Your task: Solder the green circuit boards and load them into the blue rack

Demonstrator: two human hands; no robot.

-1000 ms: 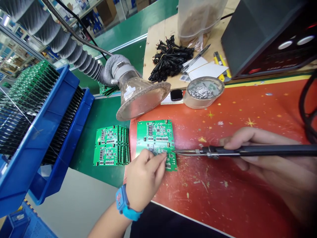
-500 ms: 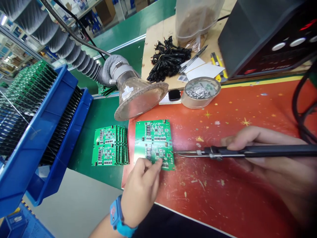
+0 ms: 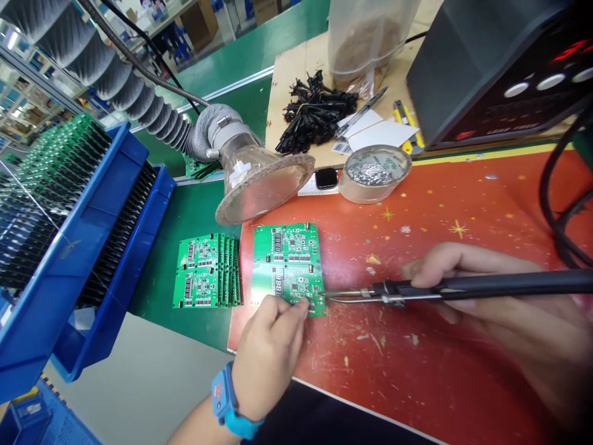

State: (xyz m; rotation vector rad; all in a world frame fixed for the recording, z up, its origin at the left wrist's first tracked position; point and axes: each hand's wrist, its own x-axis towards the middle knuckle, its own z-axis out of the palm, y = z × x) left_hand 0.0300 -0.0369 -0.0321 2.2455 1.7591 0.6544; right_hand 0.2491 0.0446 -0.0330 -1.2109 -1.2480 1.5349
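A green circuit board point(image 3: 287, 259) with two digit displays lies flat on the red mat. My left hand point(image 3: 271, 346), with a blue watch on the wrist, rests over the board's lower edge. Its thumb and fingers are pinched together near the lower right corner, and whatever is between them is hidden. My right hand point(image 3: 482, 290) is wrapped round a black soldering iron point(image 3: 417, 289) with a thin metal tube clamped along its shaft. The iron points left, and its tip is at the board's right edge, just above my left fingertips.
Left of the board stands a row of similar boards point(image 3: 204, 272). A fume extractor hood point(image 3: 264, 185) hangs behind. Blue bins point(image 3: 106, 204) of boards stand at left. At the back are a round tin point(image 3: 370, 176), black cable parts point(image 3: 310, 114) and a soldering station point(image 3: 500, 74).
My right hand and the iron have shifted slightly left and down, and the tip now overlaps the board's edge. My left fingertips have moved slightly right. The board stays in place.
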